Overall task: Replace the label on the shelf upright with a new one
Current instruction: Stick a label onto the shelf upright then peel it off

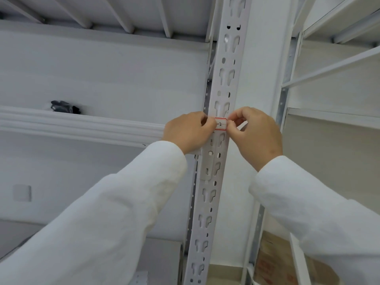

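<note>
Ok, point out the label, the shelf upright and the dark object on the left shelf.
label (221, 124): head view, white middle with writing.
shelf upright (226, 75): head view, slotted front face above the hands.
dark object (64, 107): head view, its middle.

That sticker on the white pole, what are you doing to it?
A person in white sleeves has both hands on a small label with a red border and a handwritten 2. It sits across the front of the slotted shelf upright. The left hand pinches its left end and the right hand pinches its right end. Whether the label is being pressed on or peeled off cannot be told from this view. A dark object lies on the shelf to the left.
</note>
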`<state>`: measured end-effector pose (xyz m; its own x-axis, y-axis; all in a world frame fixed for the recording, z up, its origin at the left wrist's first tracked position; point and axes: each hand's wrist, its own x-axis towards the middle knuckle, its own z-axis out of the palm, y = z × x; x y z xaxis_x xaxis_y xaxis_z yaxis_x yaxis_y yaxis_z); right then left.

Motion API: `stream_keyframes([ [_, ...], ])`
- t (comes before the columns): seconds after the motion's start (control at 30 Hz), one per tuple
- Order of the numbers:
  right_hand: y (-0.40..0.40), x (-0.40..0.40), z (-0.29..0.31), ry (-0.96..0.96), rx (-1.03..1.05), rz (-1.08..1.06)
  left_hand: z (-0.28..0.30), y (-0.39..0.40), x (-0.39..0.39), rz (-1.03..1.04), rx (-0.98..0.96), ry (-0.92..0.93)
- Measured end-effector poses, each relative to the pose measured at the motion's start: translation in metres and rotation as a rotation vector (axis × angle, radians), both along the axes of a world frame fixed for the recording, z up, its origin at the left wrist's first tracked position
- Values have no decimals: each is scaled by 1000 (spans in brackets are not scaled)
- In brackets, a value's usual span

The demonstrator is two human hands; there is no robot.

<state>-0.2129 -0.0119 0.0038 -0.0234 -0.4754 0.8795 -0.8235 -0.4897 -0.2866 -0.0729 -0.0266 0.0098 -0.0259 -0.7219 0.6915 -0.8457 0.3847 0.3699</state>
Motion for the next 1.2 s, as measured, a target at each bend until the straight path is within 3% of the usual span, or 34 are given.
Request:
stream_keyframes([
  [0.27,6,4,16,-5,148,-73,-2,3,-2,-6,-6,-10],
  [0.67,6,7,12,110,64,-140,-3,3,-2,-13,-8,-14],
  [1.2,4,12,6,0,85,-80,2,5,1,-80,54,27],
])
